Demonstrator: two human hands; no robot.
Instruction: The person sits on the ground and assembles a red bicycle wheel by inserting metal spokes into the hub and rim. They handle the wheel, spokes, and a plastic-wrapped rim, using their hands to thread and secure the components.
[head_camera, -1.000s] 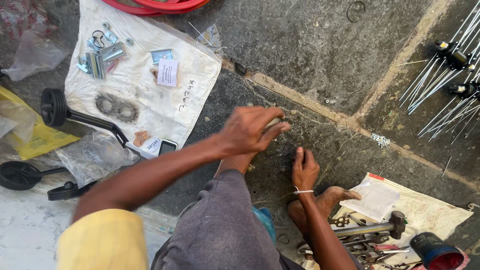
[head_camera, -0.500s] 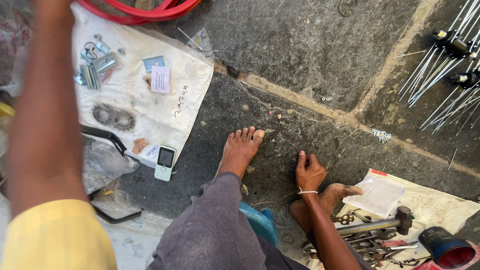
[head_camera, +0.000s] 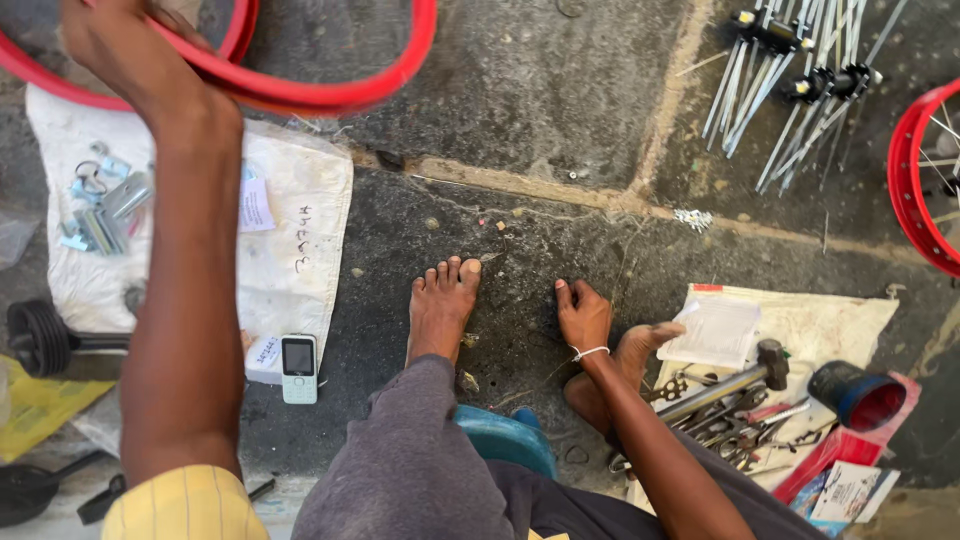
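At the top left of the view, the left hand (head_camera: 130, 50) now grips the red wheel rim (head_camera: 330, 90); a second ago it lay low on the stone floor (head_camera: 540, 90) by the foot, so the reach has ended in a grasp and the rim is lifted over the white cloth (head_camera: 300, 210). The right hand (head_camera: 583, 315) rests flat on the floor as before, fingers spread, holding nothing. The rim is a smooth, glossy hoop. The floor is rough, dark slab with a pale joint. Thin metal spokes (head_camera: 770, 90) lie bundled at top right. A hammer (head_camera: 730, 375) with a steel handle lies among the wrenches, and a small mobile phone (head_camera: 298, 368) lies at the cloth's edge.
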